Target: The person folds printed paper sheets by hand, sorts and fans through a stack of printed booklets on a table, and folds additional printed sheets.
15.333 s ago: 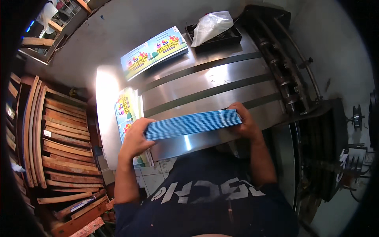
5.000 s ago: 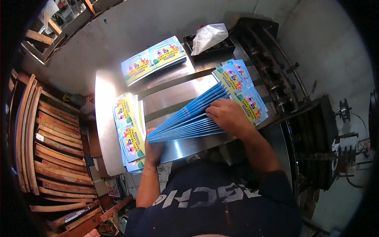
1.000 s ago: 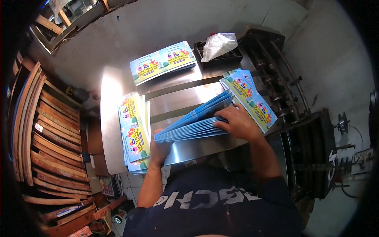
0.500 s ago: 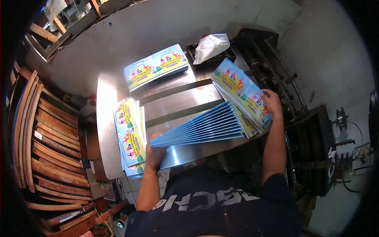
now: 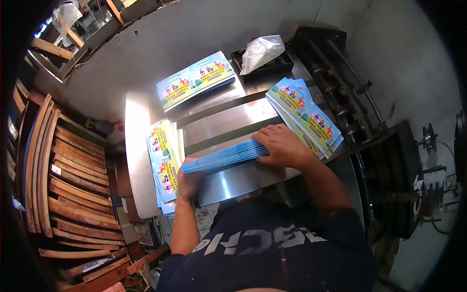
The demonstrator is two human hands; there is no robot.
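Observation:
A sheaf of blue-edged booklets point(image 5: 221, 158) is held on edge between my two hands, over the near side of the metal table. My left hand point(image 5: 188, 181) is closed round its left end, partly hidden behind the sheaf. At the other end my right hand point(image 5: 286, 145) grips it, fingers over the top and thumb below. Just beyond that hand, a fanned pile of blue and yellow printed booklets point(image 5: 316, 125) lies on the right. Another pile of booklets point(image 5: 163, 168) sits beside my left hand.
A neat booklet stack point(image 5: 197, 82) stands at the back of the metal table point(image 5: 214, 125). Behind it on the right is a black tray point(image 5: 278, 67) with a white plastic bag point(image 5: 262, 52). Dark machinery point(image 5: 335, 97) borders the right side; a wooden slatted rack point(image 5: 80, 180) stands left.
My right hand has left the right-hand pile and moved left onto the sheaf's free end. The sheaf, fanned out before, is now pressed closer together.

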